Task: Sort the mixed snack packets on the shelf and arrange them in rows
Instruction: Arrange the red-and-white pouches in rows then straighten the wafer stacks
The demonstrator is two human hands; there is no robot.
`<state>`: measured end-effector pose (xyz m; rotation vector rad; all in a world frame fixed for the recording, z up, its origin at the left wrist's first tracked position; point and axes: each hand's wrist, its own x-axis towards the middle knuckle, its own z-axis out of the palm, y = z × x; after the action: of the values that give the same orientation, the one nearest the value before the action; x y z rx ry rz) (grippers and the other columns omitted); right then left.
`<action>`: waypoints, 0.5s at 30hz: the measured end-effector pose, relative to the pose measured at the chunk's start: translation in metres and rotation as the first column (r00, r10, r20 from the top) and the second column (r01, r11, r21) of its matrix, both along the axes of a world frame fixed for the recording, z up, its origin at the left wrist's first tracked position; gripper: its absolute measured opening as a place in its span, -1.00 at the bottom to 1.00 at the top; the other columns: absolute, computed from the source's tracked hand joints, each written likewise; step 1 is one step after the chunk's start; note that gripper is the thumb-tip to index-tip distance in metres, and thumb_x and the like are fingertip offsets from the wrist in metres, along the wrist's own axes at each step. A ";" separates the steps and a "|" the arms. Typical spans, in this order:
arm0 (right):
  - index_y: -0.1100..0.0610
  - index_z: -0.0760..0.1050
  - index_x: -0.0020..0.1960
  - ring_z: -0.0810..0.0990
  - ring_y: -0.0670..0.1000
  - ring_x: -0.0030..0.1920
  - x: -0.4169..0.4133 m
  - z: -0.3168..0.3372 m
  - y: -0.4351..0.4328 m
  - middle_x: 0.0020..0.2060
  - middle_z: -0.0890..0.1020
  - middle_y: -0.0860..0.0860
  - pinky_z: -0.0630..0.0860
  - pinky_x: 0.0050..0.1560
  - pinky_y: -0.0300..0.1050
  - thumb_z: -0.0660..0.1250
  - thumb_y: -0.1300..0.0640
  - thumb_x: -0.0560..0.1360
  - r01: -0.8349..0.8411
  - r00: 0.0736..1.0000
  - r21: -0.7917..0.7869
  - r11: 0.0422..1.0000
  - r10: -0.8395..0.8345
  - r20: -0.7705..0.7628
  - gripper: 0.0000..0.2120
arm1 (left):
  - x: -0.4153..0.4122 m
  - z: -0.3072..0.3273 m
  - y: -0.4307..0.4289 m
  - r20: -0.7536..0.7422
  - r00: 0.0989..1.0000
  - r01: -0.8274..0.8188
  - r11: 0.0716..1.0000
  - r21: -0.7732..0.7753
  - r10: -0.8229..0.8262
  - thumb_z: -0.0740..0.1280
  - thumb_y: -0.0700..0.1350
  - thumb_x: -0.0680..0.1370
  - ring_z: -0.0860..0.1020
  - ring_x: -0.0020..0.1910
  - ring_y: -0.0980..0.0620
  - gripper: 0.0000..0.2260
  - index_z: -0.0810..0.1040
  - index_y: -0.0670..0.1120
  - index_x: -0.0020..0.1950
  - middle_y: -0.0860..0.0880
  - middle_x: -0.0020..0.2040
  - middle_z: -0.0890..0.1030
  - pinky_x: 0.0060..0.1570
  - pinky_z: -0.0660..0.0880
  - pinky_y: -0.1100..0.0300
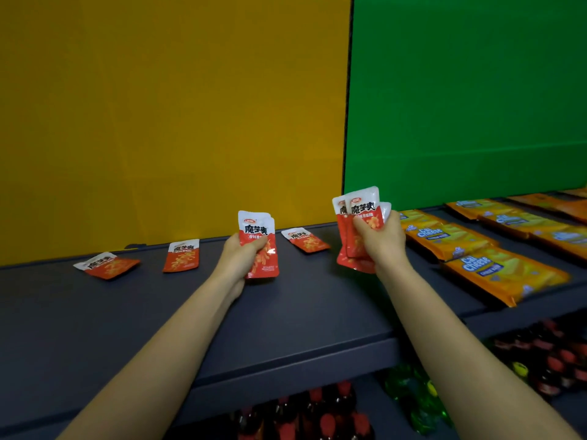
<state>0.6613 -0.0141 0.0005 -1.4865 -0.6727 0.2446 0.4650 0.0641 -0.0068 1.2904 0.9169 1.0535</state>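
Left hand (236, 258) and right hand (386, 241) hover over shelf (301, 312), each grip clamped on red packets (258, 231)

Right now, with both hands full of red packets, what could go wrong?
The right hand grips a fanned bunch of red packets; one might slip out onto the orange cheese packs nearby. With the left hand gripping a smaller bunch, neither is free to catch it. The loose packets on the shelf lie at different angles, so the row may end crooked.

Three snack packets (181, 256) lie along the shelf's (301, 306) rear left, cheese packs (505, 274) in rows on its right.
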 end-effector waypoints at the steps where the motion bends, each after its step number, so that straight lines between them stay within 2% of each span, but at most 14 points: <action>1: 0.12 0.42 0.11 0.59 0.14 0.10 -0.005 -0.001 -0.010 0.09 0.59 0.14 0.52 0.15 0.13 0.38 0.16 0.45 -0.039 0.998 0.048 0.998 0.042 -0.057 -0.74 | 0.000 0.003 -0.004 0.010 0.999 0.041 0.999 -0.005 -0.041 0.29 -0.20 0.55 0.63 -0.37 0.04 -0.81 0.45 -0.11 0.16 -0.08 -0.14 0.63 -0.34 0.58 0.18; 4: 0.10 0.40 0.11 0.60 0.12 0.06 -0.014 -0.001 -0.049 0.08 0.60 0.15 0.54 0.14 0.11 0.37 0.20 0.47 -0.092 0.982 0.164 0.982 0.117 -0.149 -0.75 | 0.002 0.018 -0.019 0.053 0.985 0.160 0.987 0.033 -0.162 0.28 -0.21 0.55 0.65 -0.45 0.04 -0.82 0.42 -0.13 0.14 -0.12 -0.14 0.63 -0.38 0.61 0.21; 7: 0.11 0.42 0.07 0.63 -0.04 -0.15 -0.013 0.003 -0.100 -0.04 0.63 0.08 0.59 -0.06 -0.13 0.35 0.23 0.49 -0.103 0.981 0.251 0.963 0.141 -0.136 -0.80 | 0.015 0.029 -0.047 0.067 0.955 0.281 0.954 0.104 -0.289 0.28 -0.19 0.55 0.67 -0.41 0.03 -0.83 0.43 -0.09 0.13 -0.09 -0.12 0.65 -0.43 0.59 0.24; 9: 0.13 0.43 0.09 0.62 -0.12 -0.25 -0.008 0.006 -0.139 -0.11 0.62 0.02 0.58 -0.18 -0.25 0.33 0.24 0.49 -0.045 0.985 0.279 0.959 0.089 -0.147 -0.81 | 0.033 0.031 -0.073 0.079 0.913 0.386 0.911 0.143 -0.399 0.29 -0.18 0.54 0.68 -0.35 -0.01 -0.83 0.43 -0.06 0.12 -0.07 -0.10 0.67 -0.41 0.58 0.23; 12: 0.18 0.41 0.20 0.60 -0.07 -0.19 0.005 0.003 -0.203 -0.08 0.62 0.04 0.57 -0.16 -0.22 0.32 0.22 0.51 0.096 0.982 0.285 0.954 -0.044 -0.183 -0.72 | 0.066 0.031 -0.118 0.070 0.846 0.508 0.839 0.193 -0.528 0.32 -0.15 0.53 0.69 -0.24 -0.06 -0.84 0.44 0.00 0.08 -0.07 -0.05 0.68 -0.27 0.61 0.14; 15: 0.20 0.42 0.23 0.59 -0.05 -0.18 0.022 -0.008 -0.269 -0.08 0.62 0.04 0.55 -0.11 -0.15 0.31 0.19 0.52 0.265 0.955 0.273 0.925 -0.214 -0.204 -0.70 | 0.101 0.028 -0.161 0.134 0.766 0.599 0.773 0.208 -0.629 0.30 -0.20 0.54 0.68 -0.37 -0.02 -0.89 0.45 -0.02 0.01 -0.06 -0.13 0.66 -0.41 0.57 0.21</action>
<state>0.6829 -0.2826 -0.0078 -1.2262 -0.3646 0.0746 0.5664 -0.0968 0.0207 1.4461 0.2121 0.7070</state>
